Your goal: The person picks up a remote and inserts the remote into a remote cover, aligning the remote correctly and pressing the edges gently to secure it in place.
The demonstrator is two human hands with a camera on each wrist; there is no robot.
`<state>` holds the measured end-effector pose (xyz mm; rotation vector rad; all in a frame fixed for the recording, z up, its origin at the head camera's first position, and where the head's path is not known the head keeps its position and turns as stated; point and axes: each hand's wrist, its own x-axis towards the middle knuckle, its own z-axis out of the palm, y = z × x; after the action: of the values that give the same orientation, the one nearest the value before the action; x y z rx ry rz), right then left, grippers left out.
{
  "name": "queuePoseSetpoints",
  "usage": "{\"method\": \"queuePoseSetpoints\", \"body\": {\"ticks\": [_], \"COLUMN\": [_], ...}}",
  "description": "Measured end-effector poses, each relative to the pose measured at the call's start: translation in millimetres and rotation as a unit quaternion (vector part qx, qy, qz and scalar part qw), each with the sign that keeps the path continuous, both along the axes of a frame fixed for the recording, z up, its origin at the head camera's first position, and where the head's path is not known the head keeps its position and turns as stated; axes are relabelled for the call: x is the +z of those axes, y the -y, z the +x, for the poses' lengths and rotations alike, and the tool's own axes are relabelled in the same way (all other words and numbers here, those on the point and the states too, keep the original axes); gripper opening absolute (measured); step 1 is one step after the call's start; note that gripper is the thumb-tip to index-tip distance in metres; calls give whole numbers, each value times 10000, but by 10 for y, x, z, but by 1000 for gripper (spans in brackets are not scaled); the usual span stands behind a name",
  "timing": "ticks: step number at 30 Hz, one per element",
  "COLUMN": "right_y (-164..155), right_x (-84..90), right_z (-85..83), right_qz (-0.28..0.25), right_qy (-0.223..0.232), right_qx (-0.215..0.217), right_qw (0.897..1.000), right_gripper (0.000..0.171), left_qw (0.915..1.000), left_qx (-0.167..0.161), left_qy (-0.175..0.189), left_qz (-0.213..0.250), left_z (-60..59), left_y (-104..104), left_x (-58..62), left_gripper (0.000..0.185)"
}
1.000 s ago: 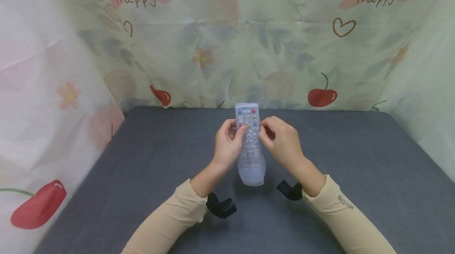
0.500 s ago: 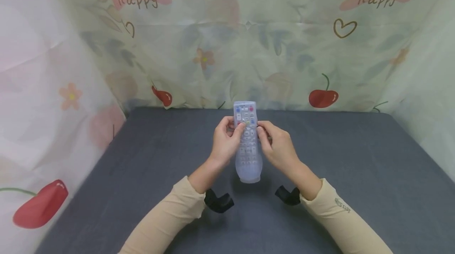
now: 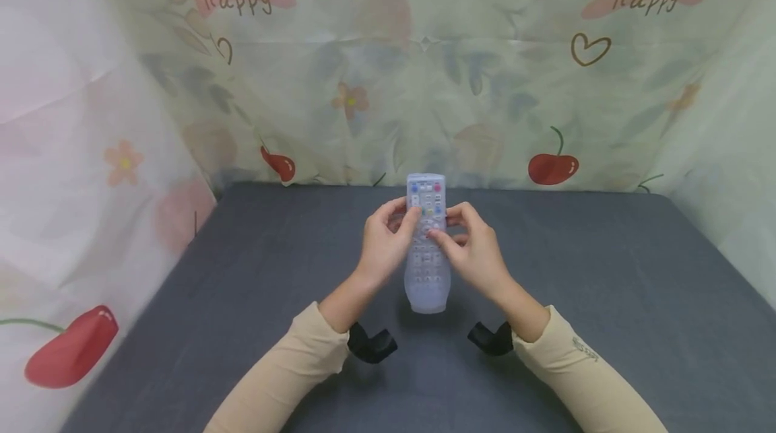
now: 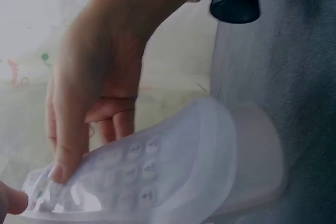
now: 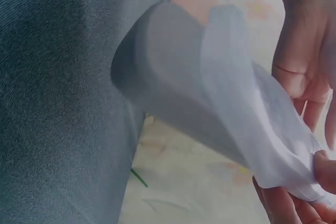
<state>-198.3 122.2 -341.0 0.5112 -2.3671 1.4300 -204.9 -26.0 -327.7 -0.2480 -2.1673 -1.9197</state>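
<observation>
A remote control (image 3: 428, 261) in a translucent whitish cover is held upright above the table, its buttons facing me. My left hand (image 3: 386, 241) grips its left edge, thumb on the front and fingers behind. From the right side my right hand (image 3: 475, 248) holds it, its thumb resting on the middle buttons. In the left wrist view, the right hand (image 4: 97, 77) reaches across the button face. In the right wrist view, a smooth greyish end (image 5: 170, 66) extends past the flared edge of the cover (image 5: 228, 66). The fingertips behind the remote are partly hidden.
A dark grey cloth-covered table (image 3: 291, 244) lies beneath. Patterned curtains (image 3: 424, 83) with cherries and lettering close off the back and sides. Black wrist mounts (image 3: 371, 344) hang below both cuffs.
The remote has shifted slightly left, then back right. My right hand has gone from pinching at its right edge to laying the thumb on its front. The left hand keeps its grip.
</observation>
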Motion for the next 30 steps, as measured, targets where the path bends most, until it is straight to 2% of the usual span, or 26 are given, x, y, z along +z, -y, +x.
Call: {"method": "queuePoseSetpoints", "body": {"ticks": [5,11,14,20,24,30], "right_y": [-7,22,36,60,55,43], "right_x": [12,13,9,14,35,56], "right_z": [4,22,31,59,75,82], "right_qz": [-95,-227,-260,-467,-726,-933], "right_qy": [218,355,324,168,321,586], "right_qx": [-68,-27,-63,-153,-182,-214], "right_qw": [9997,9991,9991,9987,9967,9937], "right_gripper": [26,26,26,28,29,30], "left_qw": [9980,9917,9897,9825,9766,9751], "left_qx": [418,802,901,953,853,725], "left_qy": [-386,-917,-1013,-1288,-1470,-1394], "left_qz": [-268,-418,-463,-946,-1320,-1566], "left_z": [-20,-14,-22,-7,29,62], "left_y": [44,41,34,40,41,47], "left_x": [42,11,-9,7,40,55], "left_gripper": [24,19,17,15,16,16]}}
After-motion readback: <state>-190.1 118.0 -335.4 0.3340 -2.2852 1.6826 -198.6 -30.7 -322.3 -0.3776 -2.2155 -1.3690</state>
